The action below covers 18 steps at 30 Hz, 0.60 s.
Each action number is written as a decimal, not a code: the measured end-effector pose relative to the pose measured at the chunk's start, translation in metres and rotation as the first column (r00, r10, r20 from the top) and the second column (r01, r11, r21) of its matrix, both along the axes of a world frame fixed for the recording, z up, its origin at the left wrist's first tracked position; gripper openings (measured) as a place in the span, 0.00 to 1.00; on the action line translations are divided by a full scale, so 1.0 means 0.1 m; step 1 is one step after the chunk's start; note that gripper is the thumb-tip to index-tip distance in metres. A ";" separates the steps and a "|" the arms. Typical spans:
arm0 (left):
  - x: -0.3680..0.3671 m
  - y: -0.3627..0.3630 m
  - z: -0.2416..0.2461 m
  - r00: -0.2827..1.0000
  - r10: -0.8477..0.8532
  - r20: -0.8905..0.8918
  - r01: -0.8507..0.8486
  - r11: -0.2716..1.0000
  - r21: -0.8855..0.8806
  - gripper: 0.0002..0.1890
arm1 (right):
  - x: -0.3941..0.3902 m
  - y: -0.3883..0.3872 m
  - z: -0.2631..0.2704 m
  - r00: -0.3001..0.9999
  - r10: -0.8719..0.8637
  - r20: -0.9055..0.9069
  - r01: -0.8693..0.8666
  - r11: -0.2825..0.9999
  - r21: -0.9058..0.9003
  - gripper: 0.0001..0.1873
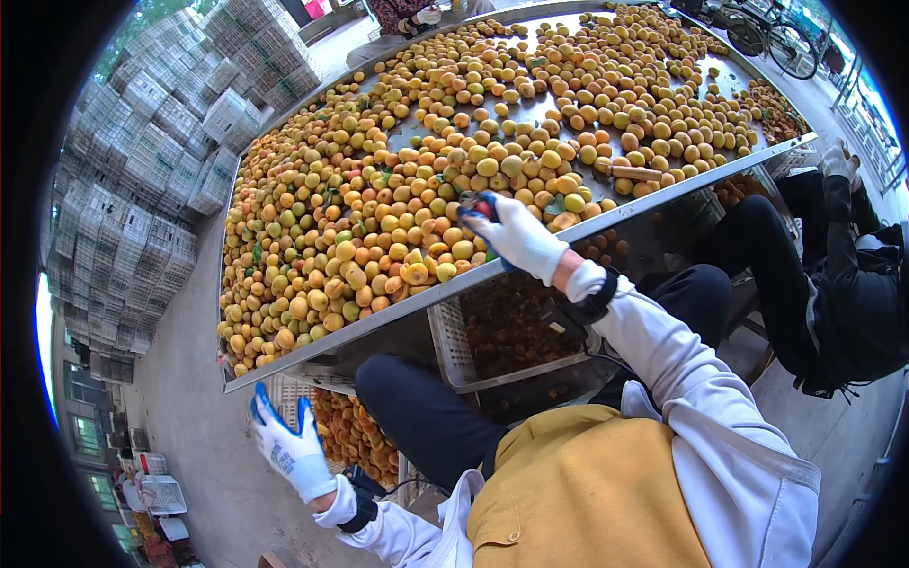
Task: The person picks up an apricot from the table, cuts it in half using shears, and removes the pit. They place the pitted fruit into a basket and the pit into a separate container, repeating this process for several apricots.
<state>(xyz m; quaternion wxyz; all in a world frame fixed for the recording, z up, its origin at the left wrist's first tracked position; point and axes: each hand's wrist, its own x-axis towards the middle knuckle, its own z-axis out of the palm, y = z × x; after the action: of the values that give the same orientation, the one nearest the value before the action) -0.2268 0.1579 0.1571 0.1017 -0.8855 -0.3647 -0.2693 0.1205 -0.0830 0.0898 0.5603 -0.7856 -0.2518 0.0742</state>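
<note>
My right hand (515,234), in a white glove with blue-coated fingers, is over the near edge of a metal-rimmed table (426,298) heaped with apricots (398,213). Its fingers are closed around a small dark and red object (483,207), too covered to name. Split apricots (415,273) lie among the whole ones near the rim. My left hand (291,444), gloved alike, is below the table's near left corner with its fingers apart and nothing in them. Beside it is a crate of opened apricot halves (355,429).
Under the table, a plastic crate (454,348) holds dark pieces. A wooden-handled tool (634,172) lies among the fruit on the right. Co-workers sit at the right (845,284) and far side (405,18). Stacked crates (149,170) stand left; a bicycle (788,50) is parked behind.
</note>
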 end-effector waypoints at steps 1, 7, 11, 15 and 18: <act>0.09 -0.11 0.06 1.000 0.008 0.001 -0.008 1.000 0.002 0.29 | -0.05 0.05 0.16 0.999 0.038 0.012 -0.036 0.995 -0.098 0.17; 1.41 -0.71 0.03 0.816 -0.573 0.071 0.574 0.789 -0.220 0.21 | 0.03 -0.45 0.14 0.974 -0.215 -0.073 0.223 0.966 0.130 0.15; 2.48 -0.94 -0.43 0.653 -0.754 -0.070 0.707 0.640 -0.301 0.25 | -0.05 -0.95 -0.09 0.957 -0.283 -0.065 0.290 0.936 0.198 0.14; 3.28 -1.24 -0.80 0.560 -0.746 -0.362 0.550 0.661 -0.511 0.29 | -0.33 -1.37 -0.15 0.943 -0.289 -0.163 0.319 0.926 0.204 0.13; 3.46 -1.30 -0.95 0.484 -0.755 -0.443 0.518 0.655 -0.550 0.27 | -0.46 -1.55 -0.16 0.941 -0.267 -0.207 0.307 0.932 0.194 0.12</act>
<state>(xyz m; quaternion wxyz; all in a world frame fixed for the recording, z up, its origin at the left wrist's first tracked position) 0.1195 0.0283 0.0624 -0.0454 -0.9939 0.0141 0.0991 0.0745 -0.2381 0.0736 0.6700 -0.7362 -0.0898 0.0319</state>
